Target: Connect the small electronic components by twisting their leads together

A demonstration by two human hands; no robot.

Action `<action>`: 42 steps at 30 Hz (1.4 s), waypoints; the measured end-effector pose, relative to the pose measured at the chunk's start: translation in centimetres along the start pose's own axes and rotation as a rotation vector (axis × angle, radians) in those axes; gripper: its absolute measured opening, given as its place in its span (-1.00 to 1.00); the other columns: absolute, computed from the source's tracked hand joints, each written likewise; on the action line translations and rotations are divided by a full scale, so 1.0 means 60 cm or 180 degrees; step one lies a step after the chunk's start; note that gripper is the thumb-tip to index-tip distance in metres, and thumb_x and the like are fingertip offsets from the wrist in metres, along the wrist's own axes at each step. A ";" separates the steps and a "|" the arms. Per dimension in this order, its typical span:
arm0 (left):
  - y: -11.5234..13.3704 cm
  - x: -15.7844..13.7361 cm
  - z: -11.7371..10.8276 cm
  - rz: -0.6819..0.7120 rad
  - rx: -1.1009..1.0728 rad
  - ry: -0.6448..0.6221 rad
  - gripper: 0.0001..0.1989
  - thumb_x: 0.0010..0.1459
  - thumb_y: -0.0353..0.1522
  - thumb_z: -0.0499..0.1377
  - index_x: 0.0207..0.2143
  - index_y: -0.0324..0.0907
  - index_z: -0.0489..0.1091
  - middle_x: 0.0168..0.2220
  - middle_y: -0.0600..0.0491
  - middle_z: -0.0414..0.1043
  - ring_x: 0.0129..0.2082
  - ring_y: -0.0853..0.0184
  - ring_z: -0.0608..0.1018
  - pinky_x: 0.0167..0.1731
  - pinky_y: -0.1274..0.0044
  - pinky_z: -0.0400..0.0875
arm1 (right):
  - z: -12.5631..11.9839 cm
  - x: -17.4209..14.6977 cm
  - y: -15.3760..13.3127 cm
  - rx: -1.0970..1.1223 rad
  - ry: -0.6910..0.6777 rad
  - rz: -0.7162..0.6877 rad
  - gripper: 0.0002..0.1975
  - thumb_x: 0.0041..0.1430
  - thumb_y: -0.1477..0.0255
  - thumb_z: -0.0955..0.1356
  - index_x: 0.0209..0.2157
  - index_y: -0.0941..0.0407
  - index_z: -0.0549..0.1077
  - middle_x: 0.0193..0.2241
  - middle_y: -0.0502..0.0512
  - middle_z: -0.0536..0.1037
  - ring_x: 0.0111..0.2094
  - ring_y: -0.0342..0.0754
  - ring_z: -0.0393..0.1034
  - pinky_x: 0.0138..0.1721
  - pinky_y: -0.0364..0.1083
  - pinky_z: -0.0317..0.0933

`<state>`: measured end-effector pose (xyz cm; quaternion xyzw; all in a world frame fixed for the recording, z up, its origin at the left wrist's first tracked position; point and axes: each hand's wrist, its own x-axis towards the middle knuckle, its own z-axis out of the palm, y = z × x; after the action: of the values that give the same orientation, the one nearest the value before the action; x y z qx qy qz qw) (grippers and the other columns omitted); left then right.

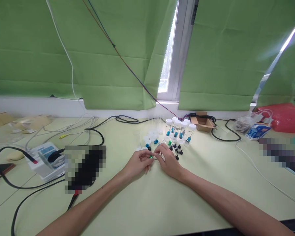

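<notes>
My left hand [137, 162] pinches a small shiny green piece [151, 157] with a thin upright stem, between thumb and fingertips. Right beside it, my right hand [169, 162] has its thumb and fingers closed together, their tips almost touching the left fingertips; what they hold is too small to tell. Behind the hands lie small blue pieces [156, 142] and another green piece [169, 143]. Several black pieces [180, 151] are scattered by the right knuckles. Clear tubes with white caps [177, 122] stand behind, with blue pieces on thin stems inside.
Uncapped clear tubes [136, 139] and loose white caps [151, 135] stand behind the left hand. An open cardboard box [203, 124] sits at the back. Left are a white power strip [48, 164] and black cables [14, 186]; right, a red bag [282, 118] and a blue-white packet [258, 131].
</notes>
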<state>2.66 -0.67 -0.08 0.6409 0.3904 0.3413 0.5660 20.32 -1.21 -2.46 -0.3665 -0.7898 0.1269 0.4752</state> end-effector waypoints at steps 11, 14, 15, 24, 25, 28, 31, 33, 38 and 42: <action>0.006 -0.004 0.002 -0.0264 -0.0544 -0.0257 -0.67 0.00 -0.21 0.34 -0.26 -0.26 0.49 -0.41 0.01 0.41 -0.54 0.43 0.42 -0.48 0.50 0.35 | -0.002 -0.002 -0.003 0.0174 -0.0176 -0.0037 -0.88 0.32 0.54 0.22 -0.31 0.09 0.33 -0.29 0.09 0.36 -0.28 -0.05 0.29 -0.25 -0.06 0.25; 0.005 -0.005 0.002 -0.0298 -0.0675 -0.0299 -0.69 -0.01 -0.23 0.35 -0.27 -0.26 0.50 -0.39 0.01 0.42 -0.54 0.45 0.41 -0.48 0.51 0.34 | -0.002 -0.002 -0.003 0.0243 -0.0174 -0.0038 -0.88 0.32 0.53 0.22 -0.31 0.09 0.33 -0.30 0.08 0.36 -0.30 -0.06 0.29 -0.26 -0.06 0.25; 0.005 -0.005 0.002 -0.0309 -0.0712 -0.0302 -0.69 -0.02 -0.23 0.35 -0.27 -0.26 0.50 -0.38 0.00 0.42 -0.54 0.46 0.40 -0.48 0.51 0.33 | -0.002 -0.002 -0.003 0.0252 -0.0167 -0.0034 -0.88 0.32 0.53 0.22 -0.31 0.09 0.33 -0.30 0.08 0.36 -0.30 -0.06 0.29 -0.26 -0.06 0.25; -0.003 -0.003 0.001 -0.0381 -0.0978 -0.0281 -0.70 -0.04 -0.28 0.37 -0.26 -0.26 0.51 -0.34 -0.01 0.44 -0.54 0.46 0.41 -0.48 0.52 0.32 | -0.006 -0.002 -0.003 0.0426 -0.0117 -0.0042 -0.87 0.33 0.47 0.22 -0.33 0.08 0.34 -0.32 0.07 0.34 -0.34 -0.06 0.28 -0.28 -0.05 0.25; -0.003 -0.003 0.001 -0.0381 -0.0984 -0.0285 -0.70 -0.04 -0.28 0.37 -0.26 -0.26 0.51 -0.34 -0.01 0.44 -0.54 0.47 0.41 -0.48 0.52 0.32 | -0.006 -0.002 -0.003 0.0439 -0.0118 -0.0047 -0.87 0.33 0.47 0.22 -0.33 0.08 0.34 -0.33 0.07 0.34 -0.34 -0.06 0.27 -0.28 -0.05 0.25; 0.000 -0.003 0.002 -0.0385 -0.0975 -0.0288 -0.70 -0.04 -0.28 0.37 -0.26 -0.26 0.52 -0.36 0.00 0.43 -0.55 0.47 0.40 -0.49 0.52 0.31 | -0.006 -0.003 -0.001 0.0439 -0.0124 -0.0023 -0.87 0.33 0.47 0.22 -0.33 0.08 0.34 -0.33 0.07 0.34 -0.34 -0.05 0.28 -0.27 -0.05 0.25; 0.003 -0.004 0.002 -0.0402 -0.0985 -0.0272 -0.68 -0.06 -0.27 0.38 -0.26 -0.26 0.52 -0.36 0.00 0.43 -0.56 0.47 0.40 -0.49 0.51 0.32 | -0.005 -0.003 0.000 0.0370 -0.0120 -0.0018 -0.87 0.32 0.48 0.23 -0.33 0.08 0.34 -0.34 0.07 0.35 -0.34 -0.05 0.29 -0.27 -0.04 0.26; 0.004 -0.004 0.002 -0.0412 -0.1002 -0.0269 -0.69 -0.07 -0.27 0.39 -0.27 -0.26 0.53 -0.36 0.00 0.43 -0.56 0.48 0.39 -0.49 0.51 0.31 | -0.005 -0.003 0.001 0.0328 -0.0108 -0.0037 -0.87 0.31 0.50 0.23 -0.33 0.08 0.35 -0.34 0.07 0.36 -0.33 -0.06 0.29 -0.27 -0.05 0.26; 0.002 -0.004 0.003 -0.0407 -0.1062 -0.0257 -0.71 -0.07 -0.29 0.39 -0.29 -0.25 0.54 -0.38 0.02 0.42 -0.56 0.48 0.38 -0.51 0.52 0.29 | -0.006 -0.002 0.000 0.0405 -0.0100 -0.0016 -0.87 0.32 0.50 0.23 -0.34 0.08 0.34 -0.35 0.06 0.36 -0.32 -0.06 0.30 -0.27 -0.05 0.26; 0.002 -0.004 0.003 -0.0425 -0.1106 -0.0254 -0.73 -0.07 -0.31 0.39 -0.30 -0.24 0.55 -0.38 0.02 0.42 -0.57 0.49 0.37 -0.51 0.53 0.28 | -0.006 -0.002 -0.001 0.0468 -0.0094 -0.0011 -0.88 0.32 0.49 0.24 -0.34 0.08 0.34 -0.35 0.05 0.35 -0.32 -0.06 0.29 -0.27 -0.07 0.25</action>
<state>2.72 -0.97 0.03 0.5192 0.3445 0.3395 0.7046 20.65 -1.38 -2.31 -0.3274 -0.7858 0.1892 0.4894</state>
